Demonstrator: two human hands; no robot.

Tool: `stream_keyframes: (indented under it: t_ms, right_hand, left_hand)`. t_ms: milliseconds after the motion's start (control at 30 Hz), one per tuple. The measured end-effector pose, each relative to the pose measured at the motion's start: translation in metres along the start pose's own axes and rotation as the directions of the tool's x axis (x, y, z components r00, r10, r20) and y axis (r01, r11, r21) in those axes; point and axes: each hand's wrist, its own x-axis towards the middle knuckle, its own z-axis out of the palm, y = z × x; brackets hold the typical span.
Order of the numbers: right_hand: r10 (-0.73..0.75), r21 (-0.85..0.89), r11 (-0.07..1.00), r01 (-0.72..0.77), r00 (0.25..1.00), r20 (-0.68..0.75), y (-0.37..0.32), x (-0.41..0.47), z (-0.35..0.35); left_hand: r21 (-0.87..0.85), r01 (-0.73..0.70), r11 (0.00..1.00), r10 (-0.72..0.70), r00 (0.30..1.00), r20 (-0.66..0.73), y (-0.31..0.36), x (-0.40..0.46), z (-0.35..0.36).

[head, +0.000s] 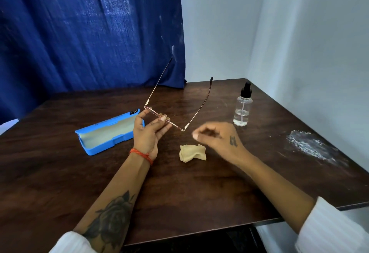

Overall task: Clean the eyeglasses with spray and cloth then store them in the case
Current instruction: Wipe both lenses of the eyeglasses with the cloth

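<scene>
My left hand pinches the thin-framed eyeglasses by the front, above the table, with both temple arms unfolded and pointing away from me. My right hand hovers to the right of the glasses with fingers loosely curled, holding nothing. A crumpled beige cloth lies on the table just below and between my hands. The blue case lies open to the left, partly behind my left hand. A clear spray bottle with a black nozzle stands upright to the right.
The dark wooden table has a white powdery smear near its right edge. A blue curtain hangs behind on the left, and white walls close off the back right corner.
</scene>
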Motion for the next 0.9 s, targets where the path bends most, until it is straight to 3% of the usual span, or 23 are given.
stream_keyframes:
  t_ms: [67,133,200,267,433,633,900]
  right_hand:
    - [0.221,0.228,0.955,-0.192,0.969,-0.109,-0.004,0.007,0.006]
    - [0.396,0.461,0.817,-0.348,0.918,-0.008,-0.009,0.014,0.014]
    - [0.437,0.565,0.729,-0.387,0.898,0.051,-0.013,0.020,0.022]
    - [0.423,0.597,0.723,-0.349,0.906,0.018,-0.015,0.023,0.026]
    - [0.424,0.626,0.726,-0.285,0.902,-0.081,-0.009,0.025,0.023]
    - [0.361,0.571,0.794,-0.210,0.918,-0.164,-0.002,0.030,0.011]
    - [0.150,0.282,0.956,-0.085,0.964,-0.218,0.012,0.029,0.001]
  left_hand:
    - [-0.023,0.011,1.000,-0.011,1.000,-0.003,0.001,-0.002,0.002]
    - [-0.040,0.019,0.999,-0.019,1.000,-0.006,0.002,-0.003,0.004]
    - [-0.057,0.025,0.998,-0.026,1.000,-0.010,0.001,-0.005,0.004]
    - [-0.055,0.025,0.998,-0.025,1.000,-0.006,0.002,-0.005,0.004]
    - [0.032,0.025,0.999,-0.027,0.999,0.047,0.004,-0.003,0.005]
    - [0.076,0.040,0.996,-0.036,0.998,-0.046,0.006,-0.002,0.006]
    - [0.272,-0.073,0.959,0.091,0.994,-0.053,0.006,0.001,-0.003]
